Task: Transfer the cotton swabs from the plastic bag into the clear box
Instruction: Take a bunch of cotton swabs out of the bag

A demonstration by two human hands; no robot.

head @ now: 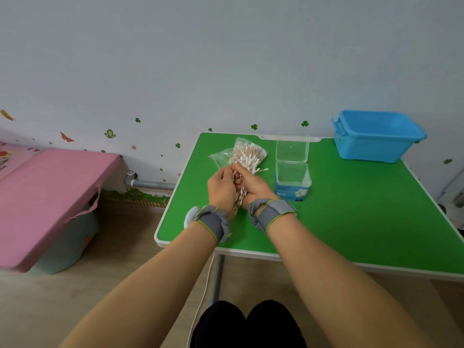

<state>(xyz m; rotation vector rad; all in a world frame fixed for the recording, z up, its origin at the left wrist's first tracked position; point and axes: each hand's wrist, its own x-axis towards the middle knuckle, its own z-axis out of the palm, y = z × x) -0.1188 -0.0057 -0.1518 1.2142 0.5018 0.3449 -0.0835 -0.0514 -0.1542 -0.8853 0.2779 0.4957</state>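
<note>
Evidently mid-transfer, a seated person holds a bundle of swabs [240, 194] over the near centre of a green desk [351, 209], both hands closed around it. The right hand [254, 188] cradles the sticks from the right. The left hand [221, 188] wraps them from the left, its fingers [226, 172] curled at the bundle's far end. Just beyond the hands lies the bag [251, 151], crumpled, with many swabs inside and a few poking out to the right. The box [292, 175] stands just right of the hands, its lid [292, 148] upright and open. It looks empty, so most of the job appears to lie ahead.

The swabs are probably feather-light: thin, wooden-looking sticks with soft cotton tips, stiff singly but apt to fan out or slip from a bundle. A grip round the middle of the sticks, tips aligned, should keep them together and let them slide end-first into the box. The bag looks like limp, slick film, best pinched by an edge.

A blue label [292, 192] on the box's near face reads "HYNAUT" in white, above a picture of cotton balls. The smaller characters are too small to read. A blue bin [376, 136] sits at the far right.
</note>
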